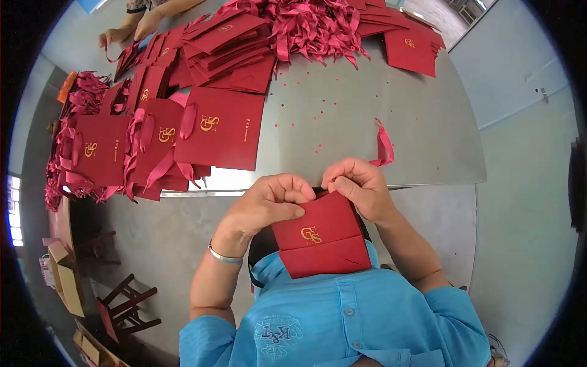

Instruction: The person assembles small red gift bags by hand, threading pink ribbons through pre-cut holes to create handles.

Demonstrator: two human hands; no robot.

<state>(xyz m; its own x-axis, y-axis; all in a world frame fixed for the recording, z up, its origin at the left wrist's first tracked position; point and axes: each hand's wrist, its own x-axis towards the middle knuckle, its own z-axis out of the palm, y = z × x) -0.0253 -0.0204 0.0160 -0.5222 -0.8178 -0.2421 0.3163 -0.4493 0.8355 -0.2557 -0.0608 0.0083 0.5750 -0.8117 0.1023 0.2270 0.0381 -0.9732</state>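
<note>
A dark red paper gift bag (pixel 324 235) with a gold monogram rests in front of my body, a crease running across its middle. My left hand (pixel 278 199) grips the bag's upper left edge, thumb on the front face and fingers behind. At the upper right corner, my right hand (pixel 358 186) is closed in a pinch by the bag's mouth. What lies between those fingertips is too small to make out. A loose pink ribbon (pixel 384 147) lies on the metal table (pixel 440 140) just beyond my right hand.
Finished-looking red bags with ribbon handles (pixel 223 128) lie at left. Bag stacks (pixel 229 46) and a ribbon heap (pixel 315 27) fill the far side, with more bags (pixel 413 49) at far right. Another person's hands (pixel 131 30) work at upper left. A wooden stool (pixel 125 306) stands lower left.
</note>
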